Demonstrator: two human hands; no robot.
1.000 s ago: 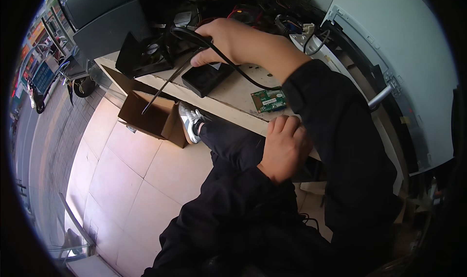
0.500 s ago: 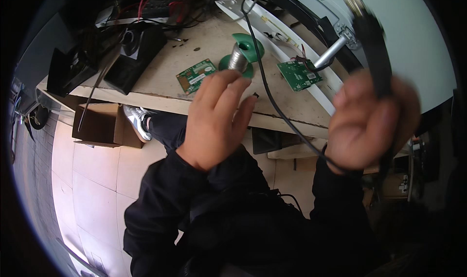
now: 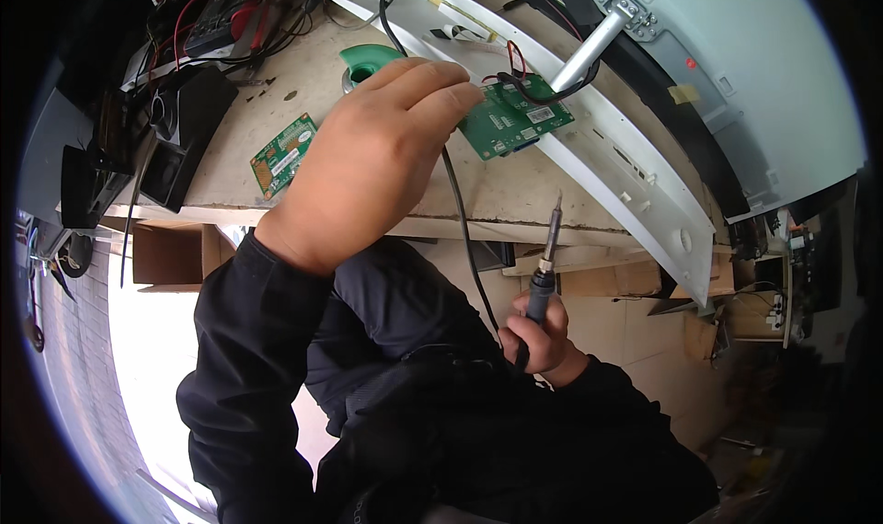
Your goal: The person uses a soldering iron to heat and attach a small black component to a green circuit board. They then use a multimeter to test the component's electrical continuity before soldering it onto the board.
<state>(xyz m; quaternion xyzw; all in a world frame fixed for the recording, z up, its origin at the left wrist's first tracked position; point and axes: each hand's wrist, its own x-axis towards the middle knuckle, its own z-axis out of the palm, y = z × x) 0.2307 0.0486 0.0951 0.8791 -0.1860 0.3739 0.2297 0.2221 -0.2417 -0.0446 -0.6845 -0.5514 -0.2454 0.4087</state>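
My left hand (image 3: 368, 161) reaches over the workbench with its fingers drawn together at the left edge of a green circuit board (image 3: 517, 119). The board has wires attached and sits slightly tilted over the edge of a long white panel (image 3: 635, 161). My thumb is hidden beneath the hand. Low in front of the bench, my right hand (image 3: 543, 335) is wrapped around the handle of a soldering iron (image 3: 543, 285), its tip pointing up. Partly behind my left hand stands a green solder spool (image 3: 366, 59). A second, smaller circuit board (image 3: 285, 154) lies left of that hand.
A black soldering iron stand (image 3: 189, 128) stands on the left of the bench (image 3: 239, 92), with a multimeter (image 3: 221, 18) and red leads behind. A black cable (image 3: 455, 188) hangs over the front edge. A cardboard box (image 3: 170, 253) sits below left. A large pale panel (image 3: 773, 92) fills the right.
My right hand has lowered the soldering iron from upper right to below the bench edge. My left hand has moved from near the spool to the wired board, which looks raised. The view has shifted.
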